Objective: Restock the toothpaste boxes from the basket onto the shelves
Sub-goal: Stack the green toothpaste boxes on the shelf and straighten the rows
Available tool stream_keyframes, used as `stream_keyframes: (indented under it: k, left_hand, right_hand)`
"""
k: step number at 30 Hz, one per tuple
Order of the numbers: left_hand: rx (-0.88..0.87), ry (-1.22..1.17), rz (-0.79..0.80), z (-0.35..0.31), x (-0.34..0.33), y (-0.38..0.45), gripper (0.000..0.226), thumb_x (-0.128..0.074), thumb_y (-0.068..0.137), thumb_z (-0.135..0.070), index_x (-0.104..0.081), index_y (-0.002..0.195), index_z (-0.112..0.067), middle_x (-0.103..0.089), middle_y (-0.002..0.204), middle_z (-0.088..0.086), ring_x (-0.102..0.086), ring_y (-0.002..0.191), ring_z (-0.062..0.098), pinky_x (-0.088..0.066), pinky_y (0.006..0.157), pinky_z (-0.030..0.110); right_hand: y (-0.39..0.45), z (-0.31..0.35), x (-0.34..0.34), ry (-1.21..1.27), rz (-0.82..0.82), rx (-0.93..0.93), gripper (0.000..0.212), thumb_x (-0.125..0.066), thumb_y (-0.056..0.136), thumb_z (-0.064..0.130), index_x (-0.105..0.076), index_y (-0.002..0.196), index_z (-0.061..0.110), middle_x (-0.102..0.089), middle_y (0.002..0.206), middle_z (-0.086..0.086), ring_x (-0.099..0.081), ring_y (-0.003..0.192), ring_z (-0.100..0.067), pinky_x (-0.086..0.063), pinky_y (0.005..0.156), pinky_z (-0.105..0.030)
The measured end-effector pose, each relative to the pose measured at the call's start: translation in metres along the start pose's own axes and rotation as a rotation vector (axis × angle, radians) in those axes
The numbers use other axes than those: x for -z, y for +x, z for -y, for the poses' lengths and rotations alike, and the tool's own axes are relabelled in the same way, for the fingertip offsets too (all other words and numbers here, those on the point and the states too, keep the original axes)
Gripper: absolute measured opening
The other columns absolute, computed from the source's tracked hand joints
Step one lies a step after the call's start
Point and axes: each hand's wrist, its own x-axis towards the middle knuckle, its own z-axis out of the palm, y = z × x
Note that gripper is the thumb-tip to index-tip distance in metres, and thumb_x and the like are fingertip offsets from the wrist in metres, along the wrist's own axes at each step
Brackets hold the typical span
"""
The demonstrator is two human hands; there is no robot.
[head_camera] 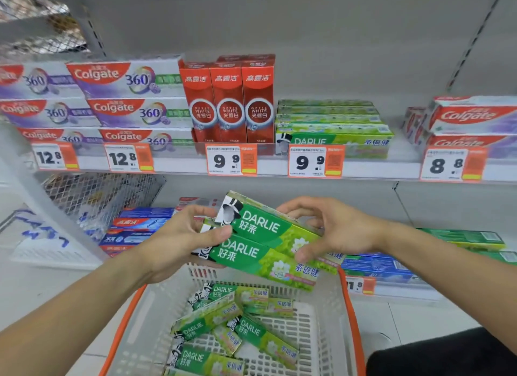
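Head: both hands (179,235) hold boxes (260,241) (green).

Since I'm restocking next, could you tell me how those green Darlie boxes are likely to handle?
Probably stiff: the two held Darlie boxes keep straight edges between both hands. Flat-sided, so unlikely to roll; the shelf stack lies flat. Glossy card may slide.

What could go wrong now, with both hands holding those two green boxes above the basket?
The two Darlie boxes are stacked loosely between the left hand and right hand; the upper one could slide off into the basket. The matching green stack on the shelf already looks tall, so adding two more may topple it or nudge the upright red boxes beside it.
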Motion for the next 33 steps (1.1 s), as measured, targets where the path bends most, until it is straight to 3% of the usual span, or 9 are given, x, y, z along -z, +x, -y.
stream_keyframes:
  k: [4,9,11,14,20,24,27,30,33]
  left_hand:
    - [-0.036,-0.041,0.145,-0.012,-0.016,-0.001,0.091,-0.095,0.050,-0.050,-0.062,0.126,-0.013,-0.070,0.122,0.013,-0.071,0.103,0.035,-0.062,0.072,0.049]
    - [-0.139,-0.073,0.084,-0.027,-0.042,0.004,0.079,-0.090,0.061,-0.050,-0.063,0.119,-0.004,-0.072,0.115,0.017,-0.072,0.098,0.033,-0.062,0.065,0.045]
    - [-0.200,-0.082,0.071,-0.039,-0.056,0.004,0.055,-0.079,0.075,-0.037,-0.063,0.117,-0.005,-0.073,0.113,0.013,-0.073,0.095,0.030,-0.062,0.062,0.041]
    - [-0.273,-0.118,0.015,-0.055,-0.072,0.000,0.024,-0.065,0.077,-0.023,-0.061,0.101,-0.018,-0.077,0.093,-0.011,-0.074,0.084,0.013,-0.062,0.058,0.035]
    - [-0.290,-0.199,-0.097,-0.064,-0.079,-0.009,0.037,-0.065,0.081,-0.028,-0.059,0.112,-0.008,-0.076,0.102,0.007,-0.074,0.084,0.020,-0.062,0.059,0.041]
    - [-0.287,-0.166,-0.098,-0.062,-0.072,-0.012,0.040,-0.067,0.083,-0.028,-0.060,0.116,-0.005,-0.073,0.115,0.009,-0.073,0.097,0.021,-0.061,0.067,0.035]
    - [-0.323,-0.093,-0.128,-0.067,-0.072,-0.013,0.017,-0.068,0.087,-0.025,-0.061,0.100,-0.016,-0.076,0.097,-0.016,-0.070,0.088,-0.003,-0.053,0.066,0.011]
    - [-0.373,-0.001,-0.116,-0.066,-0.071,-0.003,0.047,-0.075,0.081,-0.054,-0.064,0.105,-0.016,-0.075,0.105,-0.006,-0.066,0.107,0.007,-0.051,0.089,0.021]
    - [-0.381,-0.053,-0.117,-0.075,-0.070,0.006,0.048,-0.077,0.077,-0.052,-0.065,0.103,-0.014,-0.075,0.103,0.000,-0.069,0.099,0.005,-0.054,0.080,0.018]
  right_hand:
    - [-0.010,0.003,0.012,-0.091,0.059,0.042,0.077,-0.086,0.075,0.007,-0.051,0.140,0.027,-0.065,0.131,0.006,-0.065,0.116,-0.008,-0.047,0.103,-0.020]
    - [-0.029,0.014,0.035,-0.319,0.081,0.037,0.088,-0.085,0.077,0.035,-0.034,0.149,0.048,-0.068,0.127,0.007,-0.061,0.118,-0.005,-0.039,0.110,-0.025]
    - [-0.043,0.022,0.054,-0.463,0.020,0.000,0.086,-0.085,0.072,0.047,-0.036,0.142,0.058,-0.068,0.120,0.009,-0.065,0.105,-0.005,-0.047,0.097,-0.019]
    - [-0.061,0.031,0.080,-0.492,-0.079,-0.038,0.071,-0.085,0.061,0.060,-0.054,0.124,0.059,-0.068,0.114,0.015,-0.066,0.099,-0.006,-0.051,0.095,-0.032]
    - [-0.060,0.045,0.093,-0.207,-0.124,0.025,0.064,-0.092,0.061,0.041,-0.068,0.120,0.033,-0.069,0.122,0.006,-0.061,0.118,-0.006,-0.037,0.115,-0.036]
    - [-0.053,0.047,0.087,-0.242,-0.121,-0.010,0.063,-0.093,0.061,0.023,-0.068,0.119,0.028,-0.071,0.115,0.007,-0.064,0.109,-0.001,-0.042,0.108,-0.024]
    - [-0.052,0.047,0.079,-0.197,-0.146,0.016,0.051,-0.091,0.066,0.015,-0.071,0.113,0.018,-0.075,0.110,-0.001,-0.070,0.104,-0.014,-0.050,0.101,-0.026]
    - [-0.054,0.049,0.076,-0.115,-0.252,0.076,0.040,-0.084,0.072,0.010,-0.072,0.111,0.011,-0.076,0.109,0.001,-0.071,0.106,-0.016,-0.053,0.095,-0.026]
    - [-0.056,0.061,0.068,-0.158,-0.375,0.116,0.049,-0.079,0.076,0.021,-0.068,0.124,0.020,-0.068,0.125,0.017,-0.061,0.122,-0.003,-0.046,0.102,-0.017]
